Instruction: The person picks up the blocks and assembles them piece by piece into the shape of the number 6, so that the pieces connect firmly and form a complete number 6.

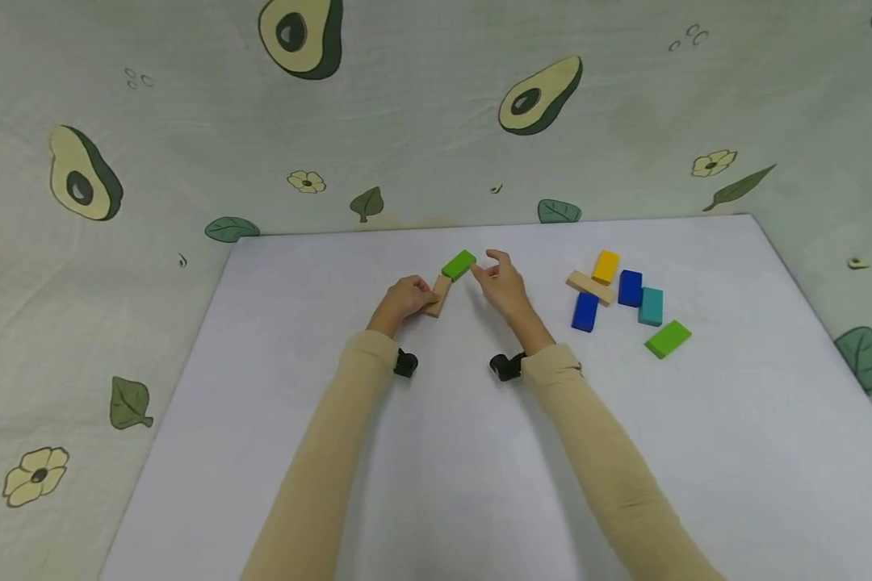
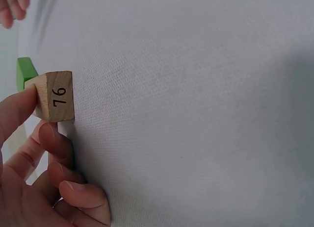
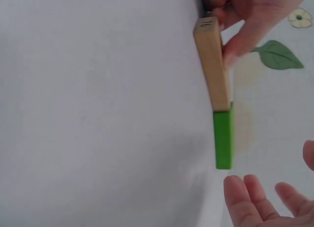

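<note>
A plain wooden block (image 1: 442,290) with a printed number on its end lies on the white table. My left hand (image 1: 405,298) pinches it from the left between thumb and fingers, as the block (image 2: 60,95) shows in the left wrist view. End to end with it, at a slight angle, lies a light green block (image 1: 459,265). In the right wrist view the wooden block (image 3: 212,65) meets the green block (image 3: 223,138). My right hand (image 1: 505,286) holds nothing; its fingers are spread, with the fingertips just off the green block's far end.
Off to the right lies a loose group: a yellow block (image 1: 606,267), a wooden block (image 1: 591,287), two blue blocks (image 1: 584,311), a teal block (image 1: 651,307) and another green block (image 1: 668,340). An avocado-print cloth (image 1: 421,121) hangs behind the table's back edge.
</note>
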Motion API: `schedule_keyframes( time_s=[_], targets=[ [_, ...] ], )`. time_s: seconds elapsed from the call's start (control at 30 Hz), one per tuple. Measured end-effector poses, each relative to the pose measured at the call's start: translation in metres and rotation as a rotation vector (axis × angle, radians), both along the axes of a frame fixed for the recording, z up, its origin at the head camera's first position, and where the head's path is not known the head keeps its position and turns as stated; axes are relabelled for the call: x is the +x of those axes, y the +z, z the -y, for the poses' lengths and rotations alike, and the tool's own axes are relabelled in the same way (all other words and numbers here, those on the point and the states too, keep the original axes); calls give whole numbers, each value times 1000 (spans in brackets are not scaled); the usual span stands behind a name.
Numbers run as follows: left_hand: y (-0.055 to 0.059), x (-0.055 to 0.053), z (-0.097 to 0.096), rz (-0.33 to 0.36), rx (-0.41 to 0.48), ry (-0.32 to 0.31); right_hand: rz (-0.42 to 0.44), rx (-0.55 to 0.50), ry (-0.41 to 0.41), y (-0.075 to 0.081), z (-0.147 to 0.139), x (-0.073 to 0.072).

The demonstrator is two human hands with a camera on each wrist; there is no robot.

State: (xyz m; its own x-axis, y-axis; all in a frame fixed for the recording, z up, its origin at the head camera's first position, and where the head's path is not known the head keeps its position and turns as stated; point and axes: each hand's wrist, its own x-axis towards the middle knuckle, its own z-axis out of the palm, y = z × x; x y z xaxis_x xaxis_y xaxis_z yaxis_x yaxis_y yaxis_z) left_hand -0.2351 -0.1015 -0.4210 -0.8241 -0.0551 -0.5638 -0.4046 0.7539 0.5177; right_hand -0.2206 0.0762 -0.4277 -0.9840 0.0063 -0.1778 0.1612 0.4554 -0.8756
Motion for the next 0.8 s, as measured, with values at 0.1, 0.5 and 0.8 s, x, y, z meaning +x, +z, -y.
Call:
schedule_keyframes(
  time_s=[0.1, 0.5, 0.8],
  targets=[
    [1, 0, 0, 4, 9, 4, -58, -19, -10, 9, -5, 13],
    [-7, -5, 2, -6, 10, 7, -226, -28, -68, 26, -34, 60],
    [-4, -3, 0, -14, -20, -8, -222, -20, -129, 33, -56, 83]
  ],
)
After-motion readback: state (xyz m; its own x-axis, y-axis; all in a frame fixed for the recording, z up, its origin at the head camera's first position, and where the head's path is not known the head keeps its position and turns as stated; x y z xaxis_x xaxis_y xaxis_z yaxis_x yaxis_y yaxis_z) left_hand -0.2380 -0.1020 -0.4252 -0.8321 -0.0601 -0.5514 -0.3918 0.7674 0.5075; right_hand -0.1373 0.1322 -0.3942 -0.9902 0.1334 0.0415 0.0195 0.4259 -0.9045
